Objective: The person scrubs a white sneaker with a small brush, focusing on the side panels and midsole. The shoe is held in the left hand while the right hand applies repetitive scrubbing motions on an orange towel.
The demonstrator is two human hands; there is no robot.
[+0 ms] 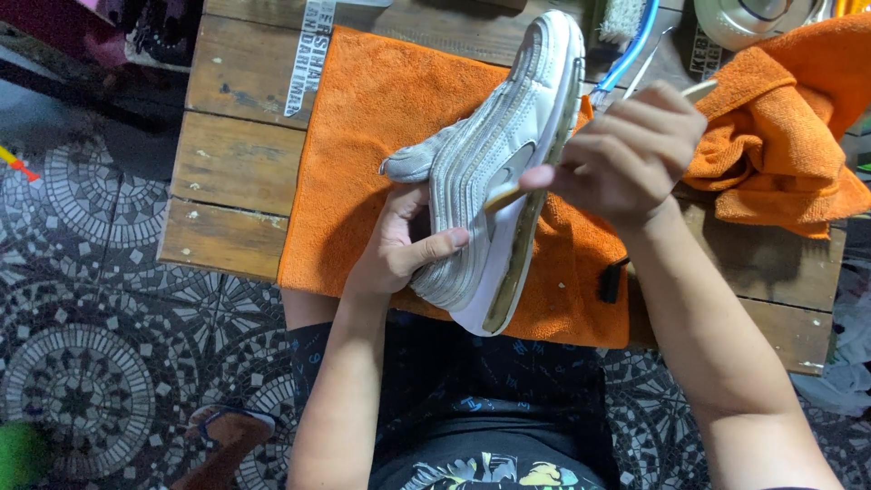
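We judge the white sneaker (494, 163), lying on its side on the orange towel (363, 136) near the table's (236, 163) front edge, light and soft-walled; our left hand (399, 240) clasps its upper; our right hand (626, 154) pinches what looks like a slim brush (504, 194) at the stiffer sole.

You sit at a worn wooden plank table (236, 163) spotted with pale flecks. Below you lies a dark mosaic floor (100, 354) of round grey-and-white tile patterns. The light falls evenly, without hard shadows.
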